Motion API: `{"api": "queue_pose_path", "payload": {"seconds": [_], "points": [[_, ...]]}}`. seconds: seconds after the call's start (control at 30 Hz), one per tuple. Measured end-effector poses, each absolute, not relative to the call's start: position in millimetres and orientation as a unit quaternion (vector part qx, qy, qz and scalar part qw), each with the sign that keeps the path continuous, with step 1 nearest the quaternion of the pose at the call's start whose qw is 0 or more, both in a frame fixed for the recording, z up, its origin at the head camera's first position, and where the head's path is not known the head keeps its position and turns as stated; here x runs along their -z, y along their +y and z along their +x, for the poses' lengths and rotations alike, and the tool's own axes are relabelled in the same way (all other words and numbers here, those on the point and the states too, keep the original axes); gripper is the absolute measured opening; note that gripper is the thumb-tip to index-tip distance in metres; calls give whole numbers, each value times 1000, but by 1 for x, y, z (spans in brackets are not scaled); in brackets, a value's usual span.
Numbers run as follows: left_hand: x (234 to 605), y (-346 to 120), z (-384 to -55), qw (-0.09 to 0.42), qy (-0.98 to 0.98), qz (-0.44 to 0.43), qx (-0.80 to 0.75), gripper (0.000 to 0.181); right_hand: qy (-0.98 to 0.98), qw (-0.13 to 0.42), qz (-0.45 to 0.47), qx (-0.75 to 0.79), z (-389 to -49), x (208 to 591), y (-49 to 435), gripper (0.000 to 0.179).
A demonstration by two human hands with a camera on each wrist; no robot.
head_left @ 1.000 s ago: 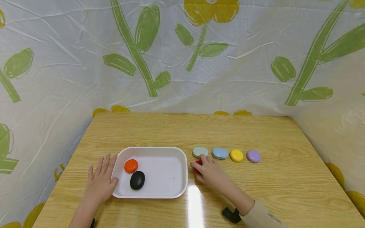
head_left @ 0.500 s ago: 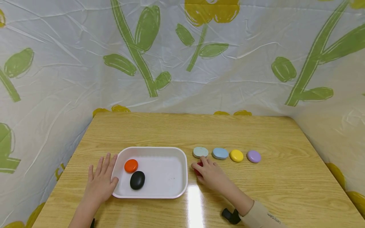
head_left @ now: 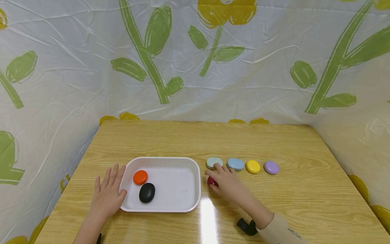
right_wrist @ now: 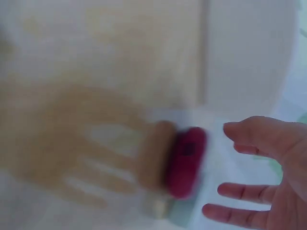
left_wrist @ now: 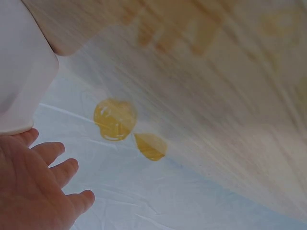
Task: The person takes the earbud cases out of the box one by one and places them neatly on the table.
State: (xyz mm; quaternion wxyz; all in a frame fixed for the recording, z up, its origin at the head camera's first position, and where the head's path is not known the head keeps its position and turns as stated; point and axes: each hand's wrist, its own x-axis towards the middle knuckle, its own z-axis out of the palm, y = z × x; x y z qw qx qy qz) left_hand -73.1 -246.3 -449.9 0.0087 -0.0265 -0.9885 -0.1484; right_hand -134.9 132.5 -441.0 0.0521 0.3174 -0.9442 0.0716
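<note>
My left hand (head_left: 105, 196) rests with straight, spread fingers against the left side of a white tray (head_left: 163, 210). Inside the tray lie a round orange piece (head_left: 140, 177) and a black oval pebble-like piece (head_left: 147, 192). Just right of the tray, my right hand (head_left: 228, 184) hovers over a dark red rounded piece (head_left: 211, 181) on the table, hiding part of it. The right wrist view shows a gap between the loosened fingers (right_wrist: 242, 191) and the red piece (right_wrist: 186, 163). That view is blurred.
Behind the right hand, a row holds a pale green oval piece (head_left: 212, 162), a light blue oval (head_left: 235, 164), a round yellow one (head_left: 253, 166) and a purple one (head_left: 271, 167). A flower-patterned sheet (head_left: 259, 78) surrounds the wooden table (head_left: 182, 139).
My right fingers have loosened from the red piece and drawn slightly up and right, so more of it shows. The left hand and tray stay in place.
</note>
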Motion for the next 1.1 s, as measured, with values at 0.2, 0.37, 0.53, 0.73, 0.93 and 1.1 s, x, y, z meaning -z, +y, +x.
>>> {"api": "queue_pose_path", "payload": {"seconds": [0.2, 0.37, 0.53, 0.73, 0.93, 1.1], "points": [[449, -246, -73, 5, -988, -24, 150, 70, -920, 95, 366, -101, -138, 410, 112, 34], [449, -246, -73, 7, -988, -26, 151, 70, -895, 87, 428, -88, -134, 400, 83, 40], [450, -246, -73, 10, -988, -27, 153, 70, -873, 78, 477, -60, -128, 404, 52, 43], [450, -245, -73, 9, -988, -27, 151, 71, -856, 39, 515, -8, -123, 417, 18, 50], [449, -245, -72, 7, -988, -25, 153, 71, -828, 24, 559, 16, -123, 428, -6, 56], [448, -245, -71, 2, -988, -25, 151, 71, -807, 25, 589, 40, -123, 436, -21, 61]]}}
